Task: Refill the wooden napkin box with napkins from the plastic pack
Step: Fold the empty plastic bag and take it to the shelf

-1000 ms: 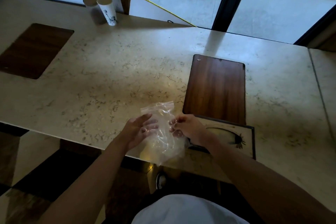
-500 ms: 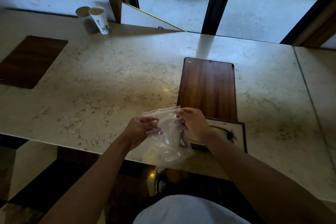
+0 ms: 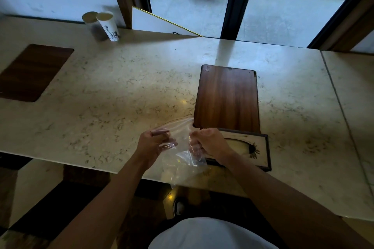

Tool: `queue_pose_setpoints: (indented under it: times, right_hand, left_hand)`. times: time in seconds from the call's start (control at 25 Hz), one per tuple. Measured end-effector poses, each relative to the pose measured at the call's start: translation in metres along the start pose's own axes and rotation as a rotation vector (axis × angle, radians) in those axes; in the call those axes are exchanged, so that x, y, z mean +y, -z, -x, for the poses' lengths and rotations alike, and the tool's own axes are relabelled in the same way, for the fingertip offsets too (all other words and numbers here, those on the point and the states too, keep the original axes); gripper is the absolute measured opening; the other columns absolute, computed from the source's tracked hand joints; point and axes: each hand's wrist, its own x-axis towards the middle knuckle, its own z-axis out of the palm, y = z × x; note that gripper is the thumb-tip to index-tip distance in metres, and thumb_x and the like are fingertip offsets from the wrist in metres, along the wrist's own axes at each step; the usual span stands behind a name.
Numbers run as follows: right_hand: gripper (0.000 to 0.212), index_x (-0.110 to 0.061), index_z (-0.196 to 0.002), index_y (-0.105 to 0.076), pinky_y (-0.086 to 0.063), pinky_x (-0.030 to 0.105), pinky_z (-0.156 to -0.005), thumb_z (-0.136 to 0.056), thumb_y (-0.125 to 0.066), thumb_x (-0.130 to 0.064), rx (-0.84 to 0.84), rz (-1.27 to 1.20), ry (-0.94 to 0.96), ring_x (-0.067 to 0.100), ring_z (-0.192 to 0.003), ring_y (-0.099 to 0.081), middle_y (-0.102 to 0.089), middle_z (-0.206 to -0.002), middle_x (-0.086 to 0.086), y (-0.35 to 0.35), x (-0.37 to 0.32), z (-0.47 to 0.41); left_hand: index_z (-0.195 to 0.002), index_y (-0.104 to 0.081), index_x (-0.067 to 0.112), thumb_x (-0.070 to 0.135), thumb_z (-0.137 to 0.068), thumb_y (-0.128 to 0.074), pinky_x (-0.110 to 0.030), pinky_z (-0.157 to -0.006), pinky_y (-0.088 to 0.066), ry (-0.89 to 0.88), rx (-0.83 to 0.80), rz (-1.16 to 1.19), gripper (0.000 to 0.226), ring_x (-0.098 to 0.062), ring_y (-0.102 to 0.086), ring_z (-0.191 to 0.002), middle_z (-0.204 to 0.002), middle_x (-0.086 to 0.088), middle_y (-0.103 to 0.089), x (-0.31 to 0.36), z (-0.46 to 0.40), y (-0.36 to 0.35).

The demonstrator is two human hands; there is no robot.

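Note:
A clear plastic pack point(image 3: 182, 153) hangs over the marble table's near edge, held up by both hands at its top rim. My left hand point(image 3: 153, 144) pinches the left side of the mouth. The right side is gripped by my right hand point(image 3: 210, 143). The pack looks crumpled and see-through; I cannot make out napkins inside it. Just right of my right hand lies the wooden napkin box point(image 3: 249, 149), dark-framed with a pale lid, an oval slot and a small sun-like motif. My right wrist hides the box's left end.
A dark wooden board point(image 3: 227, 97) lies on the marble table point(image 3: 121, 91) right behind the box. Another dark inlay point(image 3: 30, 70) sits at the far left. Two paper cups point(image 3: 103, 25) stand at the back left. Glass doors run along the far edge.
Both hands have moved from the pack's sides up to its top rim and pulled the mouth apart. The pack now hangs stretched between them.

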Motion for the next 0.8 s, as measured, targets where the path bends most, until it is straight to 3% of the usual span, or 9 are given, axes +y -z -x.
queue_pose_setpoints:
  times: [0.12,0.28,0.48,0.64,0.8]
  right_hand:
    - [0.016,-0.014,-0.085,-0.079,-0.061,0.026,-0.058,-0.094,-0.069,-0.023,0.048,0.074,0.059,0.018,-0.062,-0.074,-0.077,-0.07,0.003,0.0,0.001,-0.001]
    - [0.015,-0.025,-0.082,-0.077,-0.055,0.017,-0.054,-0.094,-0.069,-0.022,0.128,0.181,0.109,0.008,-0.058,-0.07,-0.075,-0.065,-0.007,0.005,0.003,0.001]
    - [0.018,-0.002,-0.089,-0.073,-0.058,0.036,-0.063,-0.091,-0.066,-0.019,0.076,-0.004,-0.026,0.02,-0.062,-0.072,-0.075,-0.073,0.01,0.006,-0.001,0.0]
    - [0.023,-0.009,-0.094,-0.073,-0.057,0.031,-0.067,-0.097,-0.063,-0.03,0.043,0.009,0.076,0.015,-0.068,-0.072,-0.075,-0.08,0.003,0.007,-0.005,0.0]
    - [0.023,-0.005,-0.089,-0.075,-0.058,0.033,-0.066,-0.098,-0.064,-0.022,0.099,0.043,0.143,0.02,-0.065,-0.068,-0.074,-0.073,0.006,0.006,-0.005,-0.001]
  left_hand:
    - [-0.094,-0.072,-0.005,-0.003,-0.081,-0.073,-0.051,-0.075,-0.062,-0.002,-0.012,0.034,0.013,-0.049,-0.074,-0.081,-0.085,-0.033,-0.073,0.002,0.002,-0.001]
    - [-0.102,-0.065,-0.016,-0.001,-0.092,-0.063,-0.054,-0.074,-0.062,0.027,0.036,0.161,0.018,-0.044,-0.072,-0.083,-0.086,-0.03,-0.07,0.01,0.001,-0.006]
    - [-0.095,-0.064,-0.008,0.005,-0.098,-0.055,-0.053,-0.073,-0.063,0.009,-0.045,0.148,0.016,-0.04,-0.075,-0.074,-0.077,-0.023,-0.073,0.016,0.009,-0.015]
    - [-0.094,-0.066,-0.005,0.006,-0.099,-0.056,-0.052,-0.074,-0.061,0.018,-0.075,0.096,0.015,-0.045,-0.075,-0.083,-0.084,-0.024,-0.073,0.021,0.008,-0.015]
    - [-0.094,-0.067,-0.005,0.007,-0.1,-0.054,-0.052,-0.072,-0.061,-0.007,-0.063,0.072,0.018,-0.045,-0.074,-0.081,-0.087,-0.025,-0.073,0.021,0.005,-0.014]
